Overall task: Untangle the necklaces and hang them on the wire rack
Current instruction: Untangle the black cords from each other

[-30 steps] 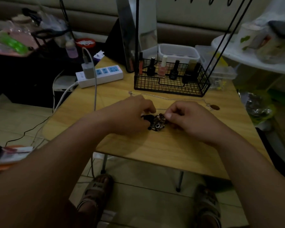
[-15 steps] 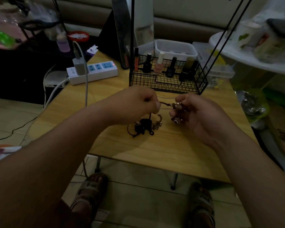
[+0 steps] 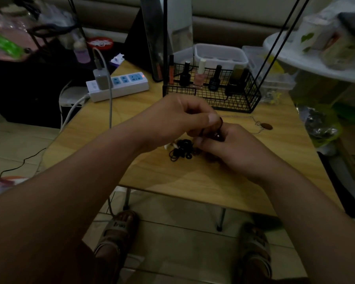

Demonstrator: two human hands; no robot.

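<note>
A dark tangle of necklaces (image 3: 180, 150) lies in the middle of the wooden table (image 3: 152, 173), with black cord loops showing. My left hand (image 3: 180, 117) hovers just above it and pinches a dark strand between thumb and fingers. My right hand (image 3: 232, 144) sits right beside it, fingers curled round the same beaded strand. A thin chain necklace with a brown oval pendant (image 3: 266, 126) lies apart on the table to the right. The black wire rack (image 3: 213, 95) stands behind my hands; its thin uprights rise out of view.
Several nail polish bottles (image 3: 199, 75) stand in the rack's basket. A white power strip (image 3: 119, 85) with a charger and cables lies at the back left. Plastic boxes (image 3: 219, 54) sit behind the rack, and a cluttered white shelf (image 3: 316, 60) is at the right.
Both hands lifted a strand out of the tangle, then drew closer together; the right hand has dropped lower toward the pile. The camera view shifted slightly.
</note>
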